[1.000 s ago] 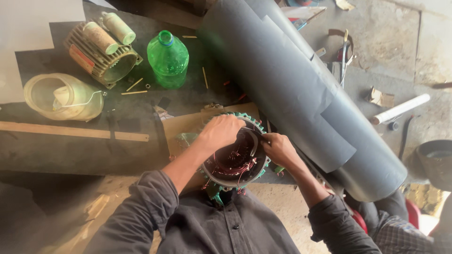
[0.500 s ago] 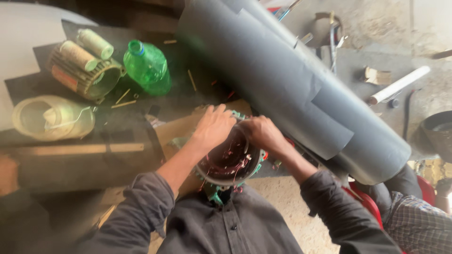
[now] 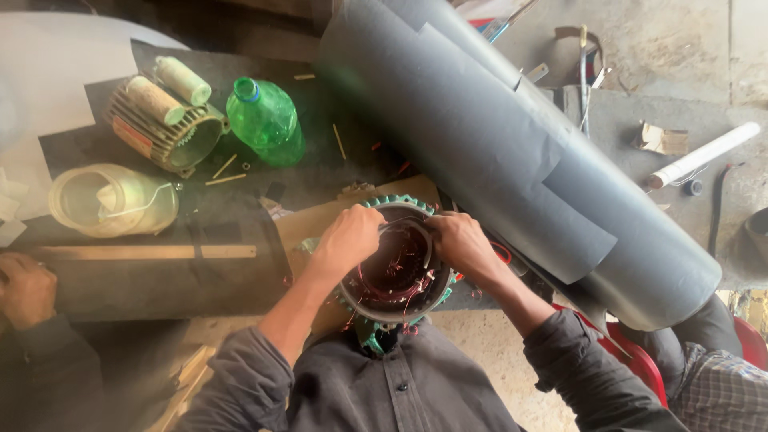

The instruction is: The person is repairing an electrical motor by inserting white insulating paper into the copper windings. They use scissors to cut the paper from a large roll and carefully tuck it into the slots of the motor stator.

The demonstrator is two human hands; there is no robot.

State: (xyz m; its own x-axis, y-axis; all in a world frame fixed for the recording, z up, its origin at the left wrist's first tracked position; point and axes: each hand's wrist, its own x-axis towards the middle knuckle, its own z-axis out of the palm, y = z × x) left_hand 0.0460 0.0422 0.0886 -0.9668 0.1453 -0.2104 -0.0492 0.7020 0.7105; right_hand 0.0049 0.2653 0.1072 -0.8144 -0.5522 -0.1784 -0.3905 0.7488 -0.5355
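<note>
A green finned motor stator (image 3: 398, 272) with copper wire inside its bore rests at the table edge against my body. My left hand (image 3: 347, 238) grips its upper left rim, fingers curled over the edge. My right hand (image 3: 455, 242) holds the upper right rim, and its fingers pinch a thin grey strip (image 3: 414, 226) that arches across the top of the bore. Loose reddish wire ends hang out of the stator's lower side.
A big roll of dark grey sheet (image 3: 512, 152) lies diagonally to the right. A green plastic bottle (image 3: 266, 122), a second finned housing (image 3: 164, 128) and a clear tub (image 3: 112, 200) stand at left. Another person's hand (image 3: 26, 288) is at far left. A white tube (image 3: 704, 154) lies at right.
Both hands have stayed on the stator rim; the right hand's fingers shifted slightly along the top edge with the grey strip. The view has drifted a little.
</note>
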